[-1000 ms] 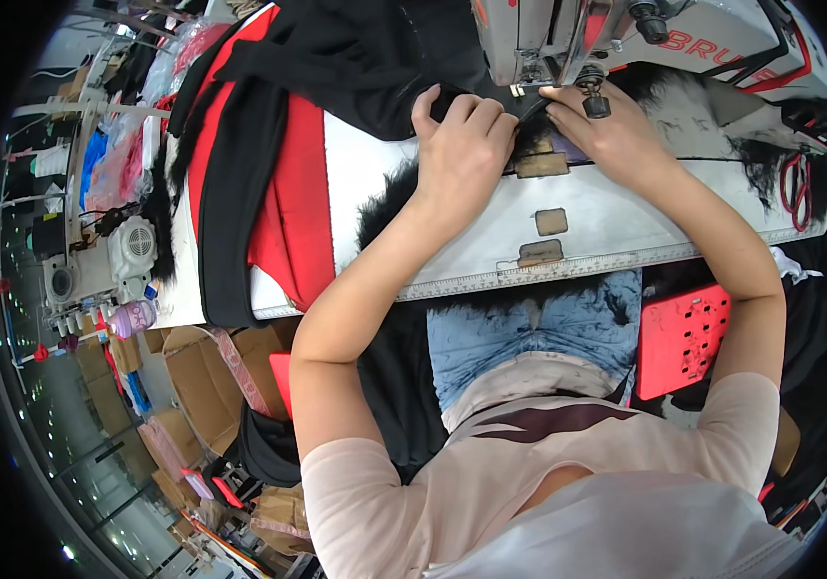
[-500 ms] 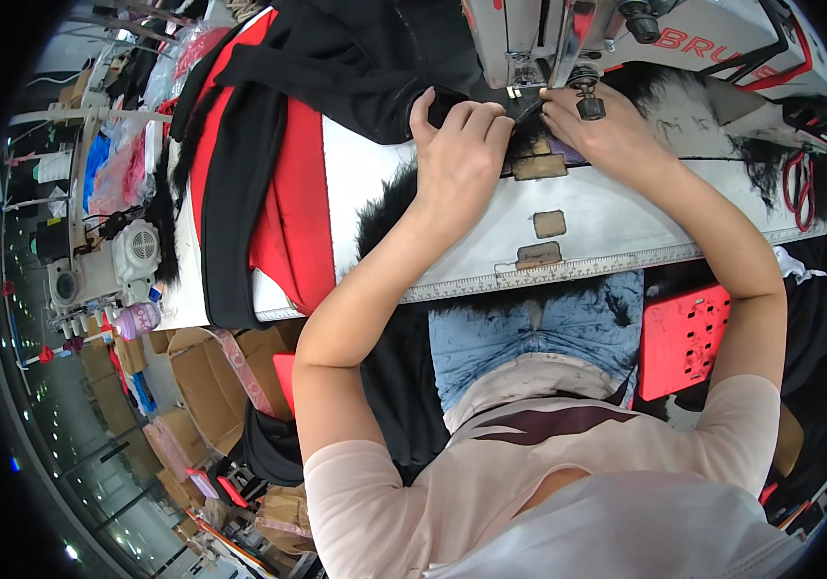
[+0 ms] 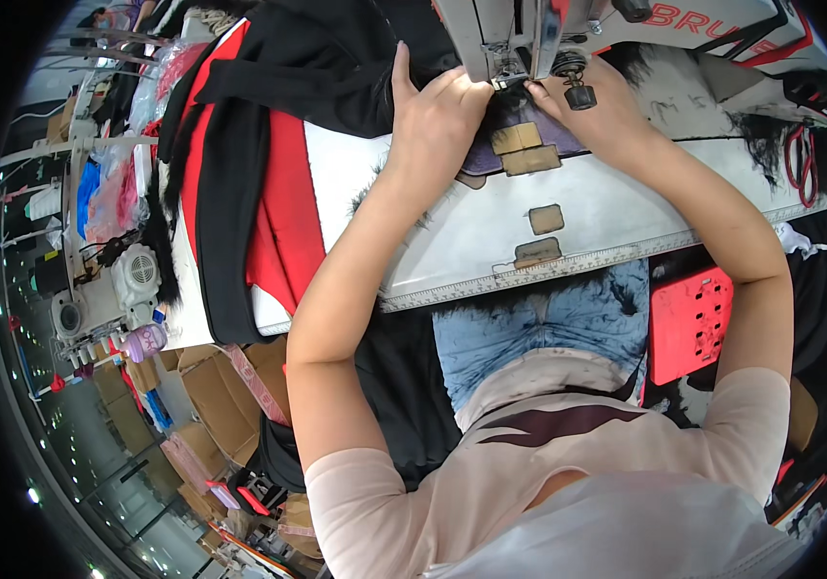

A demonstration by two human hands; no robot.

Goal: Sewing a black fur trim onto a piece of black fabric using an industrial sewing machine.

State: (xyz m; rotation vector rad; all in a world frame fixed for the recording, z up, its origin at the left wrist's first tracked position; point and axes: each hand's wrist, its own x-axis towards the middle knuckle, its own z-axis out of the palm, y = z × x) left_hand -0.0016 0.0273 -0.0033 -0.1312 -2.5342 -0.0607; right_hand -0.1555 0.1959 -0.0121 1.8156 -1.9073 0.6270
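Note:
At the far middle stands a white sewing machine point(image 3: 486, 29), its presser foot point(image 3: 505, 82) low over the work. My left hand point(image 3: 438, 125) lies left of the foot, fingers curled on the edge of a black garment point(image 3: 327, 82), thumb stretched away across the cloth. Just right of the foot is my right hand point(image 3: 592, 111), partly behind the machine's thread tension knob point(image 3: 579, 96). Its thumb and finger close together beside the foot; what they pinch is hidden. Tan tape patches point(image 3: 531, 159) and a purple patch point(image 3: 483, 157) show on the white table between my wrists.
Red cloth point(image 3: 283, 212) and a black strip drape over the table's left side. A ruler tape point(image 3: 462, 289) runs along the near edge. Red-handled scissors point(image 3: 801, 166) lie at the right. Cardboard boxes point(image 3: 220, 391) and a red plastic seat point(image 3: 689, 328) stand below table height.
Both hands have moved slightly away from me, and the whole view has shifted a little. Dark cloth and black fur have drawn back, baring more of the tan and purple patches.

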